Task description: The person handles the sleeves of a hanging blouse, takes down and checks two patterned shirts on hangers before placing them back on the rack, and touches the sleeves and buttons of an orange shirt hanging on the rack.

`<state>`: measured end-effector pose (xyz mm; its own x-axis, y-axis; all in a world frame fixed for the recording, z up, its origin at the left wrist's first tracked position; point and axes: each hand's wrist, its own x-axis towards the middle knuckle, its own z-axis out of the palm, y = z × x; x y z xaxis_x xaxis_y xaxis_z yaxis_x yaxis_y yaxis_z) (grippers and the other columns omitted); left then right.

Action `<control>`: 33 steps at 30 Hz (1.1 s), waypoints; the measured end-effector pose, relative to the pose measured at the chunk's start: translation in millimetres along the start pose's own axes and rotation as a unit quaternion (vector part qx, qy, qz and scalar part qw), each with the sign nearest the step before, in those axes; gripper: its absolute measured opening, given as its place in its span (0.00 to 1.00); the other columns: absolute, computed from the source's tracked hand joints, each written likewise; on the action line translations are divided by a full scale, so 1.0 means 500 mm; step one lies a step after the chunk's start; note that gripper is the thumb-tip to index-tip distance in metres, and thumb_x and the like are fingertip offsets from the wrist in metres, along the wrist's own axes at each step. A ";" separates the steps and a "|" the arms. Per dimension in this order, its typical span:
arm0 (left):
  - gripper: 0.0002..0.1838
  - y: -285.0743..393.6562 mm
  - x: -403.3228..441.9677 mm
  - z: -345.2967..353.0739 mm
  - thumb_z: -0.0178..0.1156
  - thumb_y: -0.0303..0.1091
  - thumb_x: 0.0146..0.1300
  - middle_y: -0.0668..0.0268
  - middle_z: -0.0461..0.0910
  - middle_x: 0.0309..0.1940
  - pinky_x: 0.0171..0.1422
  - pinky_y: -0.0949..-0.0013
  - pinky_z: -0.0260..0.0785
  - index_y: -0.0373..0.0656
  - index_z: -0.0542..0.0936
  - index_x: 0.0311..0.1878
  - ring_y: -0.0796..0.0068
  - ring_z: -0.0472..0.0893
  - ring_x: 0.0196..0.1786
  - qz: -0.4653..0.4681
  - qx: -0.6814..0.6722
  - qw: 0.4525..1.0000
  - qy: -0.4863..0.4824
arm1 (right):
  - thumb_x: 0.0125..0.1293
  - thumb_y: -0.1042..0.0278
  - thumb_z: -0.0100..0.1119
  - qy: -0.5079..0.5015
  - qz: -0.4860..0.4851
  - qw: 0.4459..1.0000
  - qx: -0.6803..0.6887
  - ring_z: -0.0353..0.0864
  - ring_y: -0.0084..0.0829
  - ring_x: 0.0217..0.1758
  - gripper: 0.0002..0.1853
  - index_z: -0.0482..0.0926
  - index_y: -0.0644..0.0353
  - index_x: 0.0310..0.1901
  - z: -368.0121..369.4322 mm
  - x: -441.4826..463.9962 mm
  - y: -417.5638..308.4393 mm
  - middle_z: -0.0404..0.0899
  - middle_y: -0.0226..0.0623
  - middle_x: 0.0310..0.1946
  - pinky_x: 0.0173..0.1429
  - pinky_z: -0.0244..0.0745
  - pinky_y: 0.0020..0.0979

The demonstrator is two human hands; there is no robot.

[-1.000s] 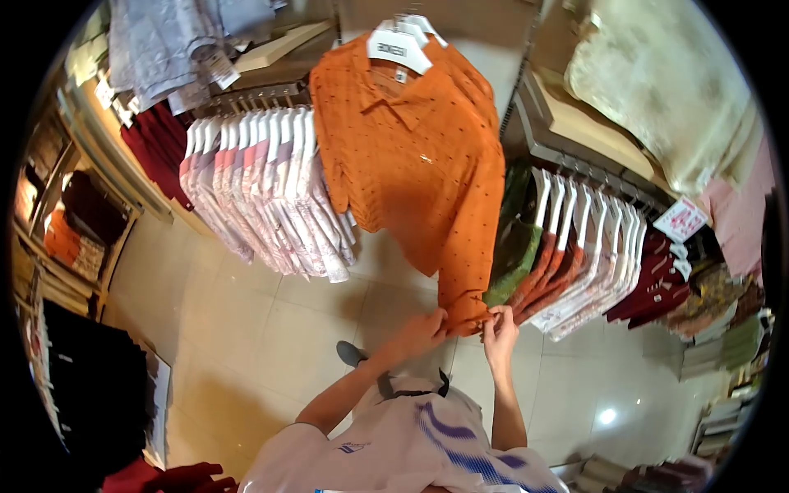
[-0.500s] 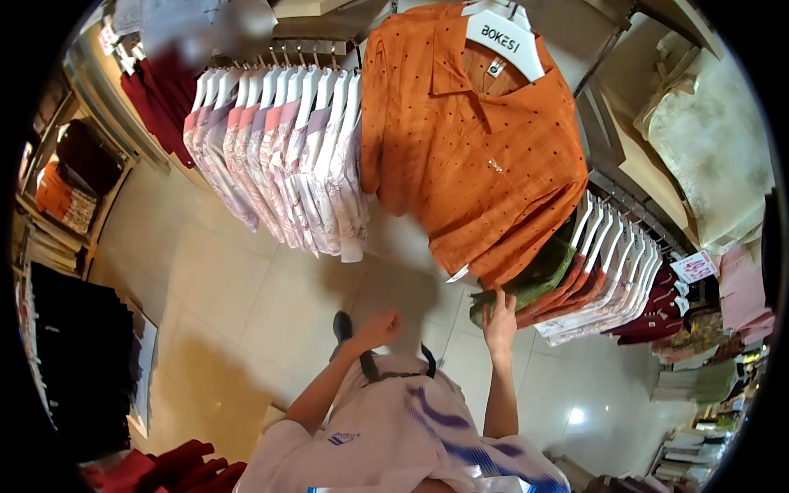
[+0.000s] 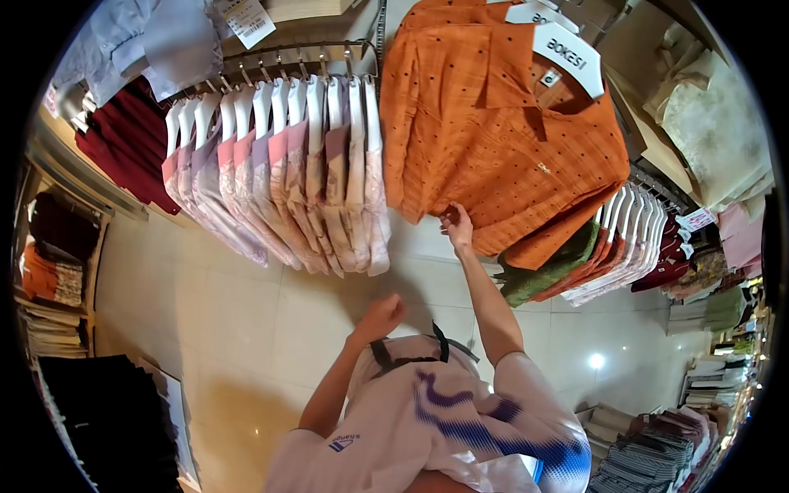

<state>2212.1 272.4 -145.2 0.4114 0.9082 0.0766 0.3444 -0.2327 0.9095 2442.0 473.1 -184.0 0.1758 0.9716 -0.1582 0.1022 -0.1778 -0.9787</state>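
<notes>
An orange polka-dotted shirt hangs facing me on a white hanger lettered BOKESI. A second white hanger shows just behind it. My right hand is raised to the shirt's lower hem, its fingers curled onto the fabric edge. In front of my waist, my left hand is closed in a fist, apart from the clothes; nothing shows in it. Left of the orange shirt hangs a row of pink and lilac patterned shirts on white hangers. A green garment hangs below the orange shirt's right side.
White-hangered shirts continue along the right rail. Dark red garments hang at the far left. A stack of black clothes lies at lower left, and striped folded clothes at lower right. Tiled floor lies below me.
My right hand has moved from the shirt's lower right, by the green garment, leftward and up to its hem. My left fist stays near my waist. The view has shifted slightly.
</notes>
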 end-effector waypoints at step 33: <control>0.13 0.221 0.171 0.159 0.58 0.21 0.55 0.52 0.72 0.40 0.36 0.62 0.68 0.35 0.68 0.43 0.56 0.75 0.34 0.122 0.167 0.951 0.229 | 0.67 0.76 0.52 -0.110 0.032 0.936 0.332 0.70 0.13 0.35 0.01 0.74 0.61 0.38 -0.204 -0.354 -0.266 0.74 0.23 0.30 0.42 0.66 0.18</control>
<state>2352.4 296.7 -70.7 0.1295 0.8517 0.5078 0.5669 -0.4837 0.6668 2497.3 309.0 -12.6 -0.0528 0.9840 -0.1703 -0.5450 -0.1712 -0.8207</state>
